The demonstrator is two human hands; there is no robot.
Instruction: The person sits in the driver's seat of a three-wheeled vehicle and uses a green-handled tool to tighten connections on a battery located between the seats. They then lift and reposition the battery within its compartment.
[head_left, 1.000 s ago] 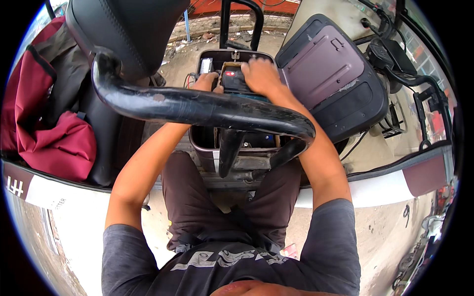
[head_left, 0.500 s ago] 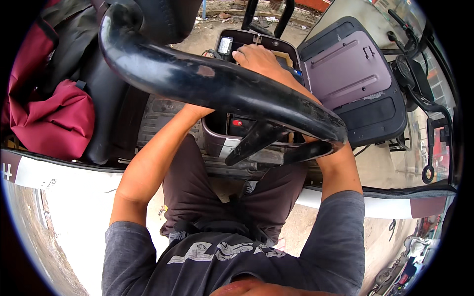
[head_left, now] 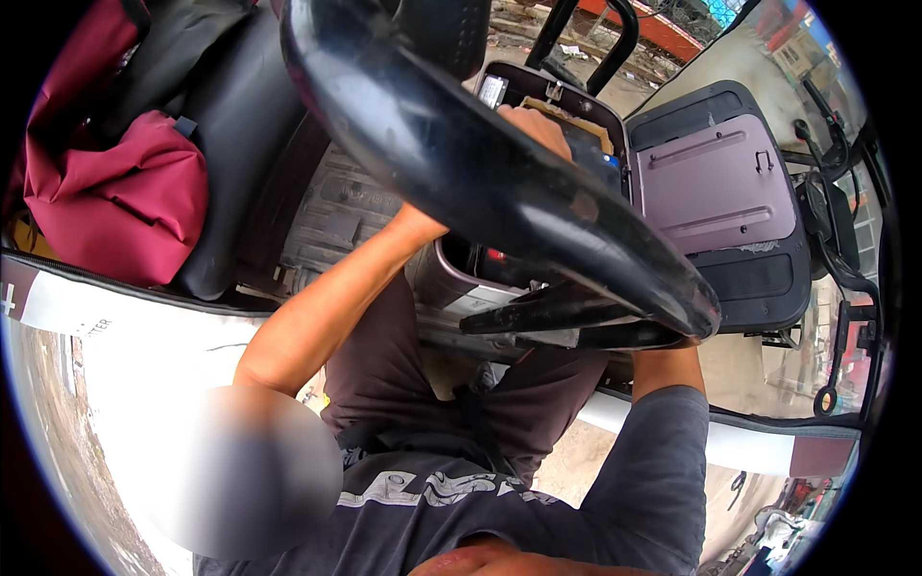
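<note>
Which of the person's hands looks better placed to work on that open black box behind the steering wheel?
The right hand, probably: its fingers rest on the rim of the open box. The left hand is hidden behind the steering wheel, so its position cannot be judged.

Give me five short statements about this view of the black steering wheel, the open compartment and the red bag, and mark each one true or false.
1. A black steering wheel rim crosses the middle of the picture. True.
2. The maroon fabric bag lies at the person's right. False: it lies at the person's left, against a black seat.
3. One hand reaches into the open grey compartment beyond the wheel. True.
4. The grey hinged lid is shut over the compartment. False: it is swung open to the right.
5. The person wears a bright yellow shirt. False: the shirt is dark grey.
</note>
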